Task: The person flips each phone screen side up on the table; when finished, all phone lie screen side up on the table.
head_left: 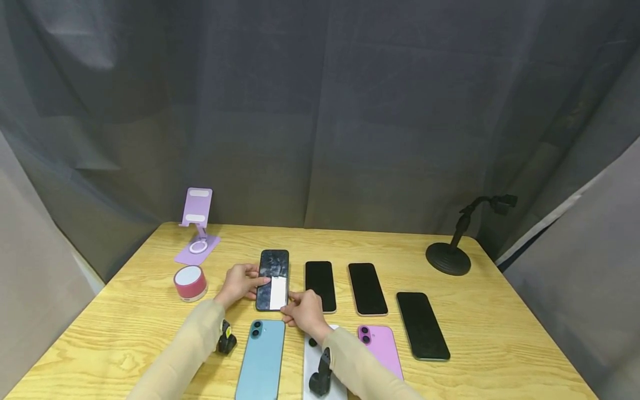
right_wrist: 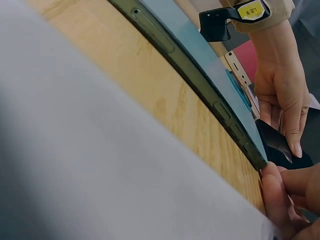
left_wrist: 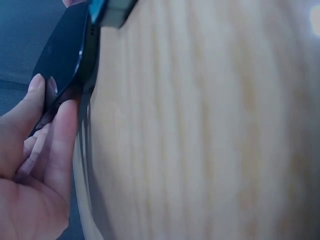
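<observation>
Phones, seven. Dark phone, one: gripped along its left edge by the left hand, pinched at its near right corner by the right hand, beyond the blue phone. Five others are laid on the table. Yellow label, one: marked, carried on the left wrist's black bracket; reading uncertain.

From here, the left hand covers part of the black phone it grips, the right sleeve some of the white phone; the head view's bottom edge crops the blue phone.
</observation>
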The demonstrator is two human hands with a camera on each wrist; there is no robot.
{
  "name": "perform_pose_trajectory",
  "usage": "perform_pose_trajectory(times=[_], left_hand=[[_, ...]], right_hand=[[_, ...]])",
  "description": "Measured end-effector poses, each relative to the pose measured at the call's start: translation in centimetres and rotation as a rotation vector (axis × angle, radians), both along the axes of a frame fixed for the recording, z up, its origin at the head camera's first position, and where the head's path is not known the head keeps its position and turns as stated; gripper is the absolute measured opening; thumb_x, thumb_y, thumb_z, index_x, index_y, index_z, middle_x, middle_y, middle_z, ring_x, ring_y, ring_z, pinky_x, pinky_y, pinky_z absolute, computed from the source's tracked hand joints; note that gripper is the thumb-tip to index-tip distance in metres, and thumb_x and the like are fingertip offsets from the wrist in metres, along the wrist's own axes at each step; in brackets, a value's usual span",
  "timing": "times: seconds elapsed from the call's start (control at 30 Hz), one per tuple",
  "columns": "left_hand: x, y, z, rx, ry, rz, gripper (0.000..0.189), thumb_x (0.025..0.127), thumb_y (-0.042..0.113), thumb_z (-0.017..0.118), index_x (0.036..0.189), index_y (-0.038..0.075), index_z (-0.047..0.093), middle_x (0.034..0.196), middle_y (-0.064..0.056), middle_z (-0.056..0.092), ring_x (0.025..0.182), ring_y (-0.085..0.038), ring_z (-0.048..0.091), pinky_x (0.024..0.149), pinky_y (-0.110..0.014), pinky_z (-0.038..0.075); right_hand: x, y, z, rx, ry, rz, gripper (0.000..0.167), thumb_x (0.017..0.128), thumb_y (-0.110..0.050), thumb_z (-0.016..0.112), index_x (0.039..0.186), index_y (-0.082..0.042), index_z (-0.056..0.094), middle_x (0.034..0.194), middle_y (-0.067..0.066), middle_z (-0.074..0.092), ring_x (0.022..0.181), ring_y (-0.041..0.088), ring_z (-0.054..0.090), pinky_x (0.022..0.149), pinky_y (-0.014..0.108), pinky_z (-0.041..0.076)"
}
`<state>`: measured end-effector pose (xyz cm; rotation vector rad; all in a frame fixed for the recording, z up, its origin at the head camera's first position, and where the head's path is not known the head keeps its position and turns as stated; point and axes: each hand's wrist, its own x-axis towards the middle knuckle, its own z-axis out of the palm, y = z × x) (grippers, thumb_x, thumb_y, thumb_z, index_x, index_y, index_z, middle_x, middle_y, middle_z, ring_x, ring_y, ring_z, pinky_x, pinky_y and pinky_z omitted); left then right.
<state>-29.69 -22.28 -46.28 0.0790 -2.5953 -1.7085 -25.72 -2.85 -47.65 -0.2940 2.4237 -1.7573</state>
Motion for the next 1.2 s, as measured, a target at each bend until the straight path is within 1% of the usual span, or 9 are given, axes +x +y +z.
perform_pose_trajectory(times=[0.1,0.2,0.4,0.6,0.73,0.9,1.03,1.13,1.2], left_hand=[[0.2,0.1,0.2,0.004,0.012,-0.012,0.05,0.081,0.017,0.078,0.115,-0.013,0.059,0.098,-0.024,0.069,0.054,-0.015,0.065,0.048,-0.033,0.057],[0.1,0.2,0.1,0.0,-0.012,-0.006,0.049,0.081,0.016,0.077,0.117,-0.012,0.059,0.1,-0.024,0.069,0.055,-0.015,0.065,0.049,-0.033,0.057],[-0.2,0.3,-0.2,-0.047,-0.042,0.028,0.042,0.082,0.013,0.076,0.115,-0.009,0.063,0.099,-0.021,0.07,0.052,-0.012,0.063,0.047,-0.031,0.056],[-0.1,0.4,-0.1,-0.068,-0.044,0.035,0.042,0.081,0.013,0.077,0.115,-0.01,0.064,0.1,-0.022,0.069,0.051,-0.012,0.063,0.046,-0.03,0.055],[-0.1,0.4,-0.2,-0.097,-0.033,0.03,0.043,0.082,0.013,0.076,0.115,-0.01,0.063,0.099,-0.021,0.069,0.051,-0.011,0.063,0.047,-0.029,0.055],[-0.1,0.4,-0.4,-0.116,-0.029,0.024,0.045,0.082,0.014,0.076,0.116,-0.012,0.063,0.093,-0.021,0.071,0.051,-0.01,0.063,0.046,-0.028,0.055],[0.0,0.5,-0.4,-0.132,-0.015,0.014,0.042,0.082,0.015,0.076,0.114,-0.011,0.065,0.089,-0.022,0.072,0.049,-0.01,0.062,0.046,-0.027,0.054],[0.1,0.5,-0.3,-0.143,-0.007,0.014,0.04,0.082,0.015,0.076,0.112,-0.01,0.066,0.088,-0.022,0.072,0.05,-0.011,0.062,0.046,-0.027,0.054],[0.2,0.5,-0.2,-0.151,-0.002,0.014,0.039,0.083,0.014,0.075,0.112,-0.01,0.066,0.088,-0.022,0.072,0.051,-0.012,0.063,0.047,-0.026,0.054]], right_hand=[[0.1,0.0,0.2,0.011,0.011,0.009,0.047,0.082,0.002,0.07,0.126,0.01,0.055,0.067,0.006,0.067,0.05,0.009,0.063,0.045,0.024,0.054],[0.2,0.0,0.6,0.04,0.034,0.026,0.049,0.082,0.003,0.071,0.127,0.011,0.055,0.07,0.005,0.064,0.051,0.009,0.064,0.045,0.022,0.053],[-0.1,-0.3,1.3,0.2,0.138,0.038,0.051,0.077,-0.003,0.077,0.123,0.01,0.059,0.078,0.008,0.067,0.054,0.007,0.06,0.049,0.017,0.047],[-0.5,-0.5,1.4,0.296,0.124,0.049,0.062,0.076,-0.008,0.08,0.129,0.01,0.053,0.097,0.011,0.064,0.083,0.017,0.053,0.065,0.024,0.044],[-0.7,-0.6,1.3,0.329,0.122,0.052,0.064,0.077,-0.01,0.08,0.13,0.012,0.051,0.103,0.014,0.058,0.092,0.023,0.051,0.073,0.028,0.045],[-0.5,-0.6,1.2,0.315,0.091,0.068,0.065,0.08,-0.009,0.077,0.134,0.011,0.048,0.11,0.018,0.052,0.083,0.019,0.051,0.061,0.024,0.046],[-0.5,-0.5,1.3,0.288,0.064,0.091,0.064,0.083,-0.008,0.074,0.136,0.012,0.044,0.113,0.02,0.049,0.063,0.013,0.053,0.05,0.021,0.046],[-0.4,-0.4,1.4,0.286,0.062,0.107,0.063,0.085,-0.009,0.072,0.136,0.013,0.042,0.114,0.022,0.048,0.055,0.011,0.053,0.05,0.02,0.047],[-0.4,-0.4,1.4,0.293,0.067,0.111,0.063,0.086,-0.009,0.072,0.136,0.013,0.042,0.115,0.023,0.048,0.056,0.01,0.052,0.051,0.02,0.047]])
